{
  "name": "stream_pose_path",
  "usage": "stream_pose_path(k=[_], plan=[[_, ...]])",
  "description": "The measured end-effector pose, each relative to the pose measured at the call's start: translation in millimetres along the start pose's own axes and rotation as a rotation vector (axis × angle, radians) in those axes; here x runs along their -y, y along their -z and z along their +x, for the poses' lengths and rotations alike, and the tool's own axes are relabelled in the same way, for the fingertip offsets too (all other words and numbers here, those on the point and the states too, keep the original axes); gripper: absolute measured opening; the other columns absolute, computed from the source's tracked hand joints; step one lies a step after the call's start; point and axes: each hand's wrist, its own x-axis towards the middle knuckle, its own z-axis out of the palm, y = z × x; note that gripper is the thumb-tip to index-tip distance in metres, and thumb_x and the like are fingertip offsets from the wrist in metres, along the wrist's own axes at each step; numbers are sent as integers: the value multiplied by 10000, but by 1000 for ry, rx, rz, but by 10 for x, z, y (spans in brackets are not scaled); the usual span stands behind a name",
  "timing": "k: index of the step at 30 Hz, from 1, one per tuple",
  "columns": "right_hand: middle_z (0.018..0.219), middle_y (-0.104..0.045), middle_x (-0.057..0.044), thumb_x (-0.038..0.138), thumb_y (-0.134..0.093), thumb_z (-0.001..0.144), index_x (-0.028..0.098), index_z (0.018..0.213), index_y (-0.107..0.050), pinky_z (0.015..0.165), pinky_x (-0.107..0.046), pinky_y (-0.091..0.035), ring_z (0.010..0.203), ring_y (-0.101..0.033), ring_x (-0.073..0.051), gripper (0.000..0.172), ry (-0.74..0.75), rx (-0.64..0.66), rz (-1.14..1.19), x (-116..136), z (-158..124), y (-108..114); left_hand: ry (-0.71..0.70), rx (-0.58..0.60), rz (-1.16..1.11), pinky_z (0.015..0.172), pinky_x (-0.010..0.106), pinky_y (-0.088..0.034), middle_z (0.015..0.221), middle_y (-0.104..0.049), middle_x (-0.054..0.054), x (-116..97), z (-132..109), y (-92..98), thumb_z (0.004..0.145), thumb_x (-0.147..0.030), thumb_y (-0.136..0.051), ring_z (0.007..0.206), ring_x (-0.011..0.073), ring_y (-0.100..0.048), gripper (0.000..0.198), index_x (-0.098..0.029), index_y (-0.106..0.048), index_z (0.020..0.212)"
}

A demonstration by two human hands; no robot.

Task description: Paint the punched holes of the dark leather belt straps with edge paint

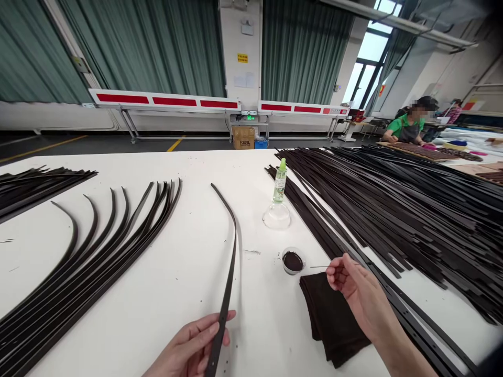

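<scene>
My left hand (192, 345) pinches a long dark strap (231, 262) near its lower end, thumb on top. Small holes show in the strap close to my thumb, and its far end curves away to the left. Between the fingertips of my right hand (359, 293) is a thin, needle-like stick (317, 267), pointing left. Just beyond its tip sits a small round cup (293, 261) with dark paste or liquid inside. Below my right hand lies a folded dark brown cloth (334, 322), partly covered by the hand and wrist.
A clear spray bottle (279, 184) with a green cap stands behind a clear round lid (276, 217). Many dark straps (377, 209) cover the right side of the white table (129, 319); more curved straps (118, 246) lie left. A person (408, 125) in green sits at the far right.
</scene>
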Motion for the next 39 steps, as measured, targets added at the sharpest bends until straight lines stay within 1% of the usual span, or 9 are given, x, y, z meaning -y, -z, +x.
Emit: stream_pose_path(k=[5,8,11,14,18,21,29,34,39], plan=[[884,-663,-89,473,-614,864,165,888,-739,707,-288,-532,798,-609,-175,334,53,-12,-37,-6,-278,109,-167,-113,403,426,235,-313,504,-490,-50,4,132,83,751,-553,-662,419,92,-361,482,-193,-696,1069],[948,-678,-105,454,-635,853,169,940,-745,736,-309,-545,868,-628,-202,317,66,-37,-12,-42,-428,198,-386,-269,699,487,262,-419,650,-555,-25,25,197,39,826,-493,-589,471,117,-454,440,-212,-641,1161],[1033,-687,-119,470,-606,867,180,1011,-732,781,-345,-551,947,-641,-238,348,82,-74,-56,-153,-596,341,-796,-457,1042,628,308,-500,1069,-623,79,57,188,-216,901,-345,-505,720,175,-583,353,-260,-603,1229],[1024,-697,-119,513,-553,881,182,996,-730,797,-359,-545,924,-649,-248,392,173,-153,-270,-332,-794,517,-1144,-244,1292,743,347,-511,1104,-631,110,113,158,-704,948,-231,-433,933,223,-572,305,-245,-634,1177],[945,-703,-86,524,-497,900,212,927,-738,786,-320,-524,837,-636,-216,395,254,-217,-564,-537,-1036,705,-1172,135,1389,802,357,-495,1050,-645,80,203,247,-1366,945,-253,-493,956,213,-512,280,-222,-614,1195],[932,-698,-70,505,-467,918,231,928,-735,790,-295,-510,832,-625,-204,383,266,-204,-632,-581,-1134,765,-1147,202,1427,806,362,-472,1067,-628,63,222,388,-1607,902,-262,-576,973,222,-476,177,-239,-697,1028],[939,-706,-74,522,-504,896,232,896,-739,759,-297,-525,829,-638,-211,374,239,-224,-529,-541,-1046,536,-887,311,1125,825,322,-452,925,-648,43,-10,466,-1716,959,-336,-449,937,190,-526,286,-229,-708,901],[895,-717,-102,564,-499,887,173,896,-739,674,-309,-552,735,-656,-204,458,199,-180,-383,-593,-846,395,-963,383,1264,778,302,-438,903,-638,33,34,564,-1735,941,-265,-491,879,177,-509,242,-243,-731,938],[846,-712,-99,551,-539,872,163,838,-722,670,-312,-559,724,-656,-198,431,220,-210,-380,-565,-838,544,-1081,410,1381,732,316,-405,813,-613,41,103,671,-1833,954,-178,-435,835,186,-454,315,-204,-705,792]])
